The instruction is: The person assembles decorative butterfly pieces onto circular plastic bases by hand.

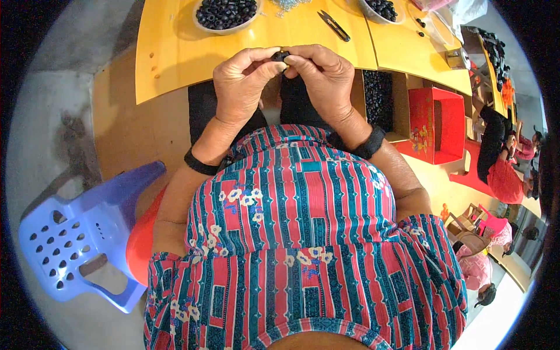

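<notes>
One small black piece (280,56) is held by the near edge of the yellow wooden desk (186,61), pinched between the fingertips of the bare left hand (245,76) and the bare right hand (325,69), both nearly closed. Farther back on the desk, little black beads (226,14) are held in a round see-through plastic bowl (227,32), and small black snips (340,32) are seen to the right.

The head-mounted fisheye camera faces steeply downward from close above the wearer's shirt (297,204), framing the left hand (242,84), right hand (326,76) and yellow table (178,55) toward the upper edge.
</notes>
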Available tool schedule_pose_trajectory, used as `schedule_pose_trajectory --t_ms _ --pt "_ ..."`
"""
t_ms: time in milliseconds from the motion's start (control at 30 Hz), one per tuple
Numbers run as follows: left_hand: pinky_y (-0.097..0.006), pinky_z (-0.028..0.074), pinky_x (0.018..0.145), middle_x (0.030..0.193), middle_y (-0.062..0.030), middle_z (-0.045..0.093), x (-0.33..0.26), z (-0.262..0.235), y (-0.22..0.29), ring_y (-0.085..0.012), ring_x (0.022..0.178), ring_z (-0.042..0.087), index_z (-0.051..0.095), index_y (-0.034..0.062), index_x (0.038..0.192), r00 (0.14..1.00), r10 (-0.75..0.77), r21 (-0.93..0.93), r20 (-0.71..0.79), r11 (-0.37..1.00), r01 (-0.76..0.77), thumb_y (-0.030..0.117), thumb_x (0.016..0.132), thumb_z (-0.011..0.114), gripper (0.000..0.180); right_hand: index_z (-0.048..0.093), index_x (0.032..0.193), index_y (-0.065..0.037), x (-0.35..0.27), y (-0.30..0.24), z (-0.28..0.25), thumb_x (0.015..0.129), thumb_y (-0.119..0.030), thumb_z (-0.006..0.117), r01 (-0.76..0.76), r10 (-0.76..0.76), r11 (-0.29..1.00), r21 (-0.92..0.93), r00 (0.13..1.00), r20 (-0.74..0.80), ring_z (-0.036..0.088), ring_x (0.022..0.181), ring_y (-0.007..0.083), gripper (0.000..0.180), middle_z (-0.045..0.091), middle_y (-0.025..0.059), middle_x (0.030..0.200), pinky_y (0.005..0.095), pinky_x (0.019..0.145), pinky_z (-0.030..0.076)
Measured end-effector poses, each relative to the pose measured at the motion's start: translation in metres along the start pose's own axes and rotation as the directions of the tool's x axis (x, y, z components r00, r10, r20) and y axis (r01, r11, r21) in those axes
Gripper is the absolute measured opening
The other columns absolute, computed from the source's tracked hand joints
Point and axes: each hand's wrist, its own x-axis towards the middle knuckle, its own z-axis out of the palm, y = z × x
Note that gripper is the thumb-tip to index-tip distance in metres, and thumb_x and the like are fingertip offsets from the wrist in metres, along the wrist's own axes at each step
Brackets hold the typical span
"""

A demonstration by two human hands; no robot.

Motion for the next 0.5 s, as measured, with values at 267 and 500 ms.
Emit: schedule_pose_trajectory --t_ms 267,500 --pt "-0.018 0.048 0.066 0.082 -0.0041 0.065 0.002 0.002 0.005 -0.0061 0.072 0.059 0.064 -0.0022 0.094 1.0 0.019 -0.005 -0.009 1.0 -0.019 -0.001 0.076 0.068 0.019 0.068 0.085 0.0 -0.002 -0.002 0.002 0.081 -0.004 0.063 -0.107 0.11 0.986 0.129 0.994 -0.016 0.059 0.061 0.0079 0.007 0.064 0.0043 0.075 0.0198 0.056 0.049" --pt "-0.019 0.05 0.064 0.08 -0.0051 0.065 0.003 0.003 0.005 -0.0075 0.07 0.06 0.063 -0.0035 0.093 1.0 0.001 -0.01 0.008 1.0 -0.001 -0.001 0.076 0.068 0.018 0.064 0.089 -0.001 0.007 0.006 -0.007 0.083 -0.008 0.062 -0.477 0.414 0.703 0.527 0.878 0.241 0.059 0.065 0.0131 0.01 0.062 0.0059 0.075 0.0263 0.061 0.052"
